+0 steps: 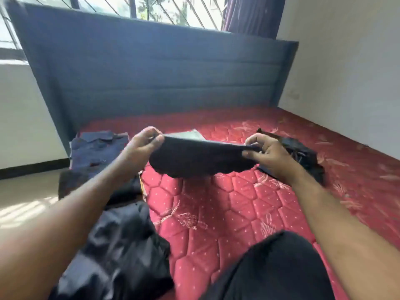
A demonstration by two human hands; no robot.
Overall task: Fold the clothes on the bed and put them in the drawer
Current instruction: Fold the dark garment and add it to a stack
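Red quilted mattress (216,213) fills the lower middle of the view, patterned with hexagon stitching, small white dots and pale leaf prints. Above it, both hands hold a dark folded garment (201,159) stretched between them in the air, its lower edge sagging toward the mattress without clearly touching it. The left hand (140,144) pinches the garment's left end, fingers curled over the top and thumb below. The right hand (266,152) grips the right end the same way, fingers bent round the cloth edge. Just behind the garment a pale grey piece (188,134) lies flat on the mattress, only its top strip showing. To the left, at the bed's edge, a navy shirt (97,148) lies spread with its collar toward the headboard (151,83), which is grey-blue and padded in horizontal bands. Nearer the camera on the left, a crumpled black cloth (121,252) heaps on the mattress edge under the left forearm. On the right, beyond the right hand, another dark bundle (303,154) rests on the mattress. A black-clad knee (277,269) rises at the bottom right. Behind the headboard are a barred window (151,9) and a purple curtain (253,14).
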